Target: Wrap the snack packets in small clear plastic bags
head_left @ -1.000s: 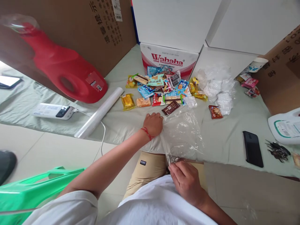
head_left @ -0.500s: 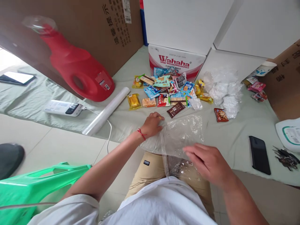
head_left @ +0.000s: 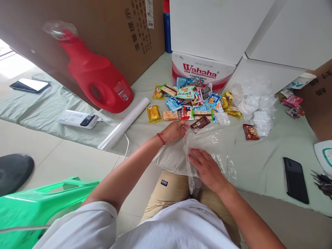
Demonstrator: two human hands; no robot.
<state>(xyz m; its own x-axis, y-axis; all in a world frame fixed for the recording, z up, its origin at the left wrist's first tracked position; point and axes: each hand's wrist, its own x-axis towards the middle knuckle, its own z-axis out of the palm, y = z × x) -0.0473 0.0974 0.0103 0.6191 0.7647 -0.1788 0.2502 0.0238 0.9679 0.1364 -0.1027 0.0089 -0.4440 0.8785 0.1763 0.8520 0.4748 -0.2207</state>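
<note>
A thin clear plastic bag (head_left: 220,147) lies spread over the front edge of the cloth, and part of it hangs down over my lap. My left hand (head_left: 176,132), with a red string on its wrist, pinches the bag's upper left corner. Fingers stretched out, my right hand (head_left: 207,170) rests on the bag's lower middle. A dark brown snack packet (head_left: 200,124) lies just beyond my left fingertips. Behind it is a pile of wrapped snacks (head_left: 185,92) in blue, red, yellow and green packets.
A roll of clear plastic (head_left: 124,123), a power bank (head_left: 77,119) with a white cable and a red jug (head_left: 101,76) are on the left. To the right are crumpled clear plastic (head_left: 255,103), a cookie packet (head_left: 251,132), a black phone (head_left: 295,180) and keys (head_left: 323,181). A Wahaba box (head_left: 202,71) stands behind.
My right hand has moved left and up, from above the bag onto it. My left hand has pinched the bag's corner. The bag has shifted, and the view has turned slightly.
</note>
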